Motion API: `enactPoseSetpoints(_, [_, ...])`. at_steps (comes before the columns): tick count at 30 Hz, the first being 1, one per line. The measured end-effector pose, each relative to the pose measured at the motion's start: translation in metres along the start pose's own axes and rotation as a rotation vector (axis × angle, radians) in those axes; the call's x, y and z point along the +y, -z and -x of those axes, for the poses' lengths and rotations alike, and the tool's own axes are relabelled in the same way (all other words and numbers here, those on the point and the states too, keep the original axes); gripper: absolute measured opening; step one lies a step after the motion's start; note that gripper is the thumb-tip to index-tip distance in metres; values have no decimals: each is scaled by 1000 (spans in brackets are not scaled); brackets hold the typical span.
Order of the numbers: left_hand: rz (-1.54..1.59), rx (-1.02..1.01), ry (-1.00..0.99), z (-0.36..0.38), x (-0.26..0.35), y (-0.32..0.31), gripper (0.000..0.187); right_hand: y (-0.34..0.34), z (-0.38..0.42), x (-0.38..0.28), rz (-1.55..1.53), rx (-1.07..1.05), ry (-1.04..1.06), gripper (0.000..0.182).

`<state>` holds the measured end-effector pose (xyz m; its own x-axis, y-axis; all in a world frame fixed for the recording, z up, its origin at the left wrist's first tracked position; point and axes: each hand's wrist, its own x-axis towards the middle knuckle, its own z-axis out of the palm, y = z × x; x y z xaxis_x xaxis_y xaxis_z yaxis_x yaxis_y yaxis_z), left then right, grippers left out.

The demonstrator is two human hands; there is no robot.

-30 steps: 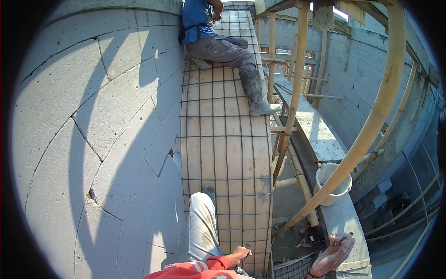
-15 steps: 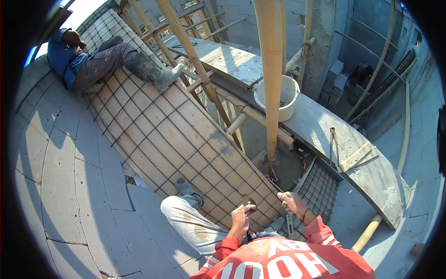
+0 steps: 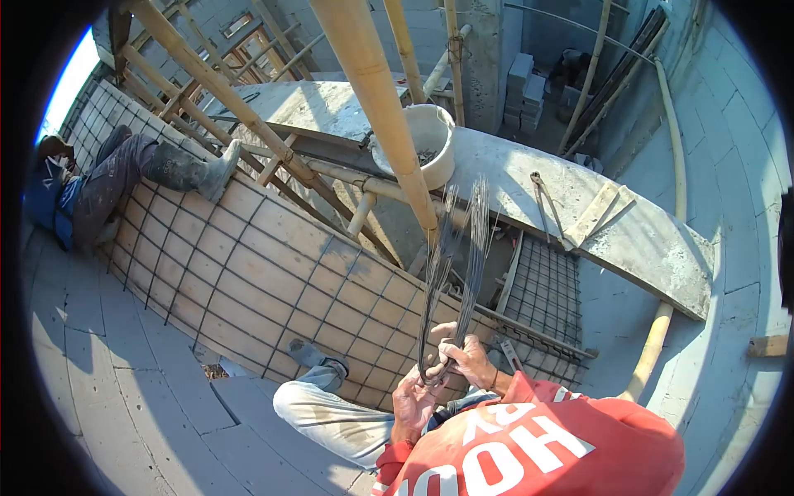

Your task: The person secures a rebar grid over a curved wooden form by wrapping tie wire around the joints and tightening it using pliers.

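Observation:
A bundle of thin dark tie wires (image 3: pixel 471 273), bent double at its lower end, fans upward in front of my chest. My left hand (image 3: pixel 416 398) has its fingers closed at the bend of the bundle. Just right of it, my right hand (image 3: pixel 468 362) grips the wires near the same bend. Both hands are close together, above the edge of a rebar grid (image 3: pixel 331 285) that lies over pale plywood. A metal tool with a slot (image 3: pixel 510 355) lies beside my right wrist.
A co-worker (image 3: pixel 91 186) in rubber boots sits at the upper left on the grid. Bamboo poles (image 3: pixel 376 99) cross the middle. A concrete ledge (image 3: pixel 529 186) bears a white bucket (image 3: pixel 430 140), pincers (image 3: pixel 544 198) and wood pieces (image 3: pixel 597 217). A block wall curves on the right.
The view has shifted right. My hands have come together, and the wire bundle now stands up between them. The tool formerly at my left hand is no longer visible there.

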<state>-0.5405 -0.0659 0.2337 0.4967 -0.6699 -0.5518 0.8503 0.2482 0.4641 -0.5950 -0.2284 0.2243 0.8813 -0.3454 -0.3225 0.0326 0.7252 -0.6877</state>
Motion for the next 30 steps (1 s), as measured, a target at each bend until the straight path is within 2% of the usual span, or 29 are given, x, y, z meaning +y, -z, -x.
enactPoseSetpoints(1, [-15, -24, 33, -3, -4, -1, 58, 3, -4, -1, 104, -15, 143, 33])
enactPoseSetpoints(2, [89, -40, 43, -6, -7, -1, 64, 9, -9, -9, 336, 12, 202, 31])
enactPoseSetpoints(3, [193, -52, 48, -8, -8, 2, 69, 15, -16, -14, 377, 37, 223, 27])
enactPoseSetpoints(4, [105, -5, 47, -10, -9, 9, 75, 20, -23, -20, 376, 53, 236, 26])
enactPoseSetpoints(7, [10, 17, 32, -6, -5, 31, 75, 35, -36, -65, 539, 137, 237, 24])
enactPoseSetpoints(8, [17, -1, 17, -4, -4, 39, 70, 54, -51, -63, 480, 109, 296, 26])
enactPoseSetpoints(9, [19, 12, 14, -2, -2, 46, 70, 51, -53, -86, 667, 205, 321, 27])
enactPoseSetpoints(11, [-226, 134, 20, 2, 2, 59, 62, 81, -81, -99, 522, 152, 354, 25])
enactPoseSetpoints(12, [-309, 171, 0, 3, 3, 65, 55, 83, -92, -118, 591, 176, 378, 26])
enactPoseSetpoints(14, [-402, 238, -15, 7, 3, 77, 52, 111, -133, -140, 464, 123, 410, 22])
enactPoseSetpoints(16, [-542, 336, -41, 8, -2, 91, 44, 123, -160, -174, 286, 109, 322, 20])
enactPoseSetpoints(18, [-579, 417, -25, 5, -10, 109, 41, 156, -202, -190, 299, 127, 349, 20])
enactPoseSetpoints(19, [-623, 495, 8, 5, -14, 119, 39, 172, -223, -191, 257, 203, 342, 18])
enactPoseSetpoints(20, [-638, 487, 0, 3, -17, 127, 34, 199, -246, -184, 342, 328, 379, 13])
enactPoseSetpoints(21, [-636, 496, 0, 2, -23, 136, 34, 241, -285, -161, 385, 566, 473, 12])
enactPoseSetpoints(23, [-816, 382, -121, 0, -32, 152, 32, 265, -282, -151, 402, 658, 212, 12])
enactPoseSetpoints(25, [-806, 421, -88, 5, -29, 151, 30, 312, -305, -127, 539, 865, 135, 13])
enactPoseSetpoints(27, [-911, 404, -142, 7, -36, 159, 29, 307, -288, -125, 411, 808, 242, 9])
enactPoseSetpoints(28, [-820, 407, -184, 4, -42, 167, 31, 330, -298, -118, 492, 833, 248, 10])
enactPoseSetpoints(29, [-782, 448, -233, 3, -38, 160, 31, 317, -287, -123, 586, 936, 227, 13])
enactPoseSetpoints(30, [-895, 445, -172, 4, -27, 144, 32, 361, -311, -105, 985, 1236, 373, 21])
